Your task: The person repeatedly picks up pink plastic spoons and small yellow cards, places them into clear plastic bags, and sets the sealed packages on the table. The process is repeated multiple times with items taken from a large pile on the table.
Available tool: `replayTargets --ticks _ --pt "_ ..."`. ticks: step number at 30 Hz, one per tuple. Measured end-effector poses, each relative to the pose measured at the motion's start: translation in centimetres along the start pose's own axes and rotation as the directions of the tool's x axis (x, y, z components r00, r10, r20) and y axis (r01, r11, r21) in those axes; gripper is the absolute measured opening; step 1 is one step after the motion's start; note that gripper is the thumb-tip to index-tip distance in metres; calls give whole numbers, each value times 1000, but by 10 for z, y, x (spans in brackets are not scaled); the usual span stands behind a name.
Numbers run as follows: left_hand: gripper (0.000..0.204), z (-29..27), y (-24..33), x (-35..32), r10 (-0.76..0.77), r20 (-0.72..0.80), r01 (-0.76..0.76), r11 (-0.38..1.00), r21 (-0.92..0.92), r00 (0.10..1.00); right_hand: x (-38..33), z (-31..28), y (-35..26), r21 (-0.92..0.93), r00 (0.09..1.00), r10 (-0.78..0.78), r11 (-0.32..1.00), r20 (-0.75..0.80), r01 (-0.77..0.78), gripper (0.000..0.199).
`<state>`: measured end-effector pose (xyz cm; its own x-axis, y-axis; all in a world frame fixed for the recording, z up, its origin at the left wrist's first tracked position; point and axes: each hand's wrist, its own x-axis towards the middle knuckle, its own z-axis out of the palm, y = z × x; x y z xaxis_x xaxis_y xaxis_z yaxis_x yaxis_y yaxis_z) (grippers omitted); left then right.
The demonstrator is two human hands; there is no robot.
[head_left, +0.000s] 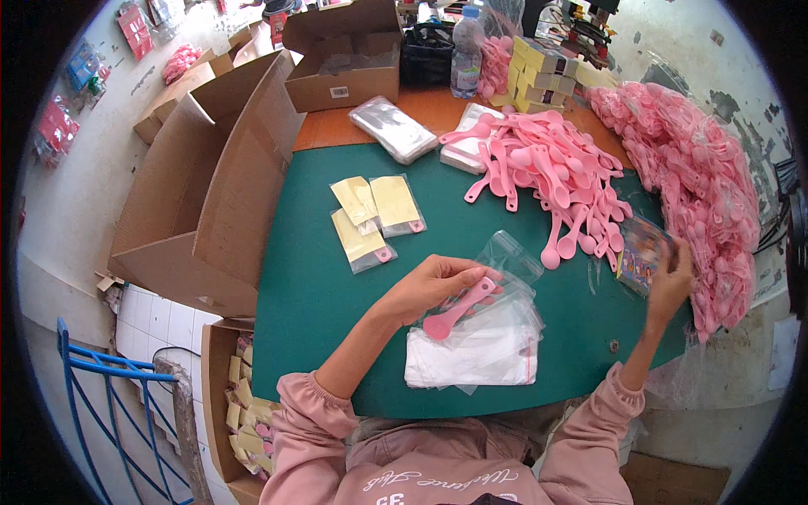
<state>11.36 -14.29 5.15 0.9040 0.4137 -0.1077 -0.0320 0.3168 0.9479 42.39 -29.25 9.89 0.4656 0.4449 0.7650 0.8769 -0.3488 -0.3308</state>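
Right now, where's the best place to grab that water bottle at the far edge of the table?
Probably the bottle body below the cap, grip coming from its near side: it stands upright, with a black bag close on its left and yellow boxes on its right.

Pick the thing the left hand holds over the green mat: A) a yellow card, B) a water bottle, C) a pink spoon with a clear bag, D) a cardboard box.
C: the left hand grips a pink spoon together with a clear bag above the green mat; the bottle stands far off at the table's back.
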Motion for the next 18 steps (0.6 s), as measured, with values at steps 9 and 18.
replayTargets --ticks 9,18 --pt "33 3 2 -2 -16 -34 20 995 99 999 -22 10 -112 610 695 -150 629 703 -482 9" --pt "31 1 -15 4 -10 15 5 952 307 1000 -31 38 -121 650 385 -541 714 747 -259 18"
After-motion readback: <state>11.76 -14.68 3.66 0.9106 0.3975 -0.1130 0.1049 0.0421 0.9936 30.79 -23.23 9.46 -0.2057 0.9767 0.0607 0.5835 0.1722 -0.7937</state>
